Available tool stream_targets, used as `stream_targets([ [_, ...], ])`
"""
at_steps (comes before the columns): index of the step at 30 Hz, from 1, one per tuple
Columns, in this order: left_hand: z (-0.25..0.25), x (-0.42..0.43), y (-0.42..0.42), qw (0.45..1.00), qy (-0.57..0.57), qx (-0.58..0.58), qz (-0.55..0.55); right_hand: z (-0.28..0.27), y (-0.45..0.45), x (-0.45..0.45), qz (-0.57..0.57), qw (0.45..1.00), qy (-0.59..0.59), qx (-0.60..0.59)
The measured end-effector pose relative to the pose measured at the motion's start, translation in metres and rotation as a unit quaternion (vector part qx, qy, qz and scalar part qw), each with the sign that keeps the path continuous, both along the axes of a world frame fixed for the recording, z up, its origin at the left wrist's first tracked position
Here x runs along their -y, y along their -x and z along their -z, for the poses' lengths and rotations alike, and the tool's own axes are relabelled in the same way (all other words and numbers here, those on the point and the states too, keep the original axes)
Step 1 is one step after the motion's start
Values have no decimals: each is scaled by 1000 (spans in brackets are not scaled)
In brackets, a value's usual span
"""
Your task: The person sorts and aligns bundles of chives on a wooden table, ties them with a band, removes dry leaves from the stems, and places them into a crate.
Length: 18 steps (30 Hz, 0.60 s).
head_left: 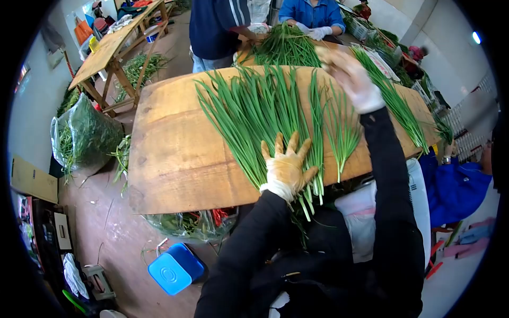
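My left hand (287,168), in a stained glove, lies palm down with fingers spread on the lower stems of a broad pile of garlic chives (260,111). The pale stem ends stick out past the table's near edge. Over the table's right side, my gloved right hand (352,79) is raised and smeared by motion, so I cannot make out its fingers or anything in them. A thin strip of chives (316,122) runs along the pile's right side. Farther right, a small fanned bunch of chives (342,132) lies apart, below my right hand.
The wooden table (169,148) carries another long row of chives (395,103) on the right. Across from me, two people work near a heap of greens (286,45). A blue container (175,267) and a plastic bag of greens (87,135) are on the floor. Someone in blue (458,185) is at right.
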<state>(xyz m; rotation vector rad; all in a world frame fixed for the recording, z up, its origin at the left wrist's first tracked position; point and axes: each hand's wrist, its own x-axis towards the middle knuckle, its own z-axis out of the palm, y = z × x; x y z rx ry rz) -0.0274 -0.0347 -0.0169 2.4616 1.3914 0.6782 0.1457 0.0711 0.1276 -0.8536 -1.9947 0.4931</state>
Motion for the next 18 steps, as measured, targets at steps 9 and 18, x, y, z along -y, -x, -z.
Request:
stream_targets([
  [9,8,-2,-4,1000,-25,8,-4,62,-73,220,-150,796,580,86],
  [18,3,-27,41,882,-170,439,34,117,-124,185,339,898,189,205],
])
